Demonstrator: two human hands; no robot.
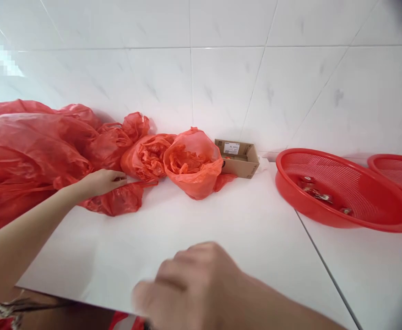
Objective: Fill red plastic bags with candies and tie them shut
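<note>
My left hand (101,182) reaches out to the left side of the white tabletop. Its fingers are closed on a thin red plastic bag (120,201), which lies slack on the surface. Close to the camera, my right hand (190,279) is raised near the table's front edge and smeared by motion. Its fingers are curled in, and whatever they may hold is hidden. Just beyond my left hand sit a bunched red bag (148,158) and a round, open-topped red bag (193,165) with crumpled red plastic inside.
A big heap of red plastic bags (32,142) covers the left end. A small open cardboard box (238,159) stands against the tiled wall. At right, a red mesh basket (376,201) holds several small wrapped items, with a second red basket (400,172) behind. A seam (328,270) crosses the tabletop.
</note>
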